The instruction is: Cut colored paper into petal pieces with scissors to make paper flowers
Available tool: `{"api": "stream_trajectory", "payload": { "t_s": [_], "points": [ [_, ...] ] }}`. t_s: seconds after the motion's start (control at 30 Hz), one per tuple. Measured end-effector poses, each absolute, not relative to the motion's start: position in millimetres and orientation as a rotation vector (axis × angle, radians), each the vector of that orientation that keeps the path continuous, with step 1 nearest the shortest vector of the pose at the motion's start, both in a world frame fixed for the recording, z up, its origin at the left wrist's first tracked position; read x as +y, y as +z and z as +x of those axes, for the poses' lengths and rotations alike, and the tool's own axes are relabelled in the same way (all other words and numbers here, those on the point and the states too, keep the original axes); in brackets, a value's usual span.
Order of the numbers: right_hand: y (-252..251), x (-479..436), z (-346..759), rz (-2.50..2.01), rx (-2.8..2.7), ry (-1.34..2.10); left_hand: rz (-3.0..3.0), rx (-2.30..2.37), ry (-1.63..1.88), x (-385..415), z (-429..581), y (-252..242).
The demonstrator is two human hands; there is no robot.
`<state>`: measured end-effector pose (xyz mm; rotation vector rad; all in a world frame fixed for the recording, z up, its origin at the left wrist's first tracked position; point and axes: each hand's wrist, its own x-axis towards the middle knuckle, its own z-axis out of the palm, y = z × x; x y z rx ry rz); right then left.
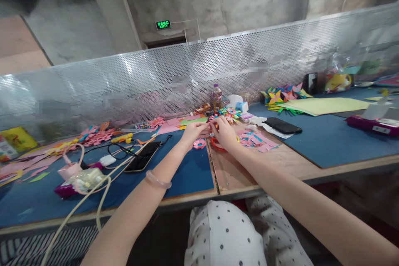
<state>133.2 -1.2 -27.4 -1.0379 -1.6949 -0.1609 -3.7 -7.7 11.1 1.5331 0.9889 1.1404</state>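
My left hand [195, 133] and my right hand [225, 134] meet over the table, fingertips pinched together. Whatever lies between them is too small and hidden to make out. Just below the fingers lies a pink paper flower [199, 144] with a blue centre. Red-handled scissors [217, 144] rest under my right hand, partly covered by it. Pink and blue paper strips [257, 140] are piled to the right of that hand. Behind the hands is a multicoloured paper flower [231, 114].
A drink bottle [217, 99] stands by the perforated metal screen [149, 83]. A phone [143, 156] with cables and a power strip [77, 181] lie at left. Another black phone [283, 125], yellow paper sheets [327, 105] and paper pinwheels [285, 94] are at right.
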Motion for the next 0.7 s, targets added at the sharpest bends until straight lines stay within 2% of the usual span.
{"api": "stream_trajectory", "payload": {
  "t_s": [0.5,0.7],
  "points": [
    [-22.1,-0.8,135.2,-0.937,-1.689,0.031,1.471,0.919,1.148,-9.2,-7.4,13.5],
    [-23.9,-5.4,135.6,-1.047,-1.786,-0.165,1.461,0.959,1.160,-7.3,-7.0,12.2]
  ]
}}
